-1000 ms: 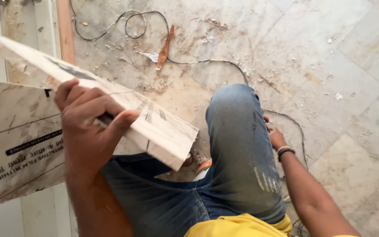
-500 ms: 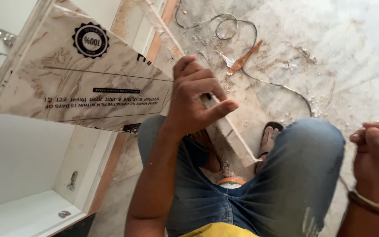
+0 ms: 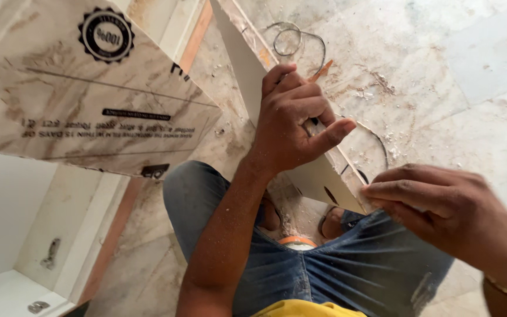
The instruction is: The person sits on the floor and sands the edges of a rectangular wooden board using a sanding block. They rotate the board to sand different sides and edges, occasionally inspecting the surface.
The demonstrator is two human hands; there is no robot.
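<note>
Left hand [image 3: 294,126] clamped around the edge of a thin white laminate-faced board [image 3: 306,176], held tilted above the knees. Right hand [image 3: 441,205], fingers together, pinches the board's lower corner. Marble-patterned protective film sheet [image 3: 89,88] hangs left. Black wire [image 3: 297,35] on dusty floor [image 3: 441,88].

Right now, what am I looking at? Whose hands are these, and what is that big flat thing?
The picture comes from a camera worn on a person's head, looking down, so you see their own arms and blue-jeaned knees. The left hand grips a flat white panel by its edge, tilted on end. The right hand touches the panel's lower corner with its fingertips. At upper left is another board with a marble pattern and a round black stamp. Below is a dusty stone floor with a thin looped wire. A white cabinet stands at the left.
</note>
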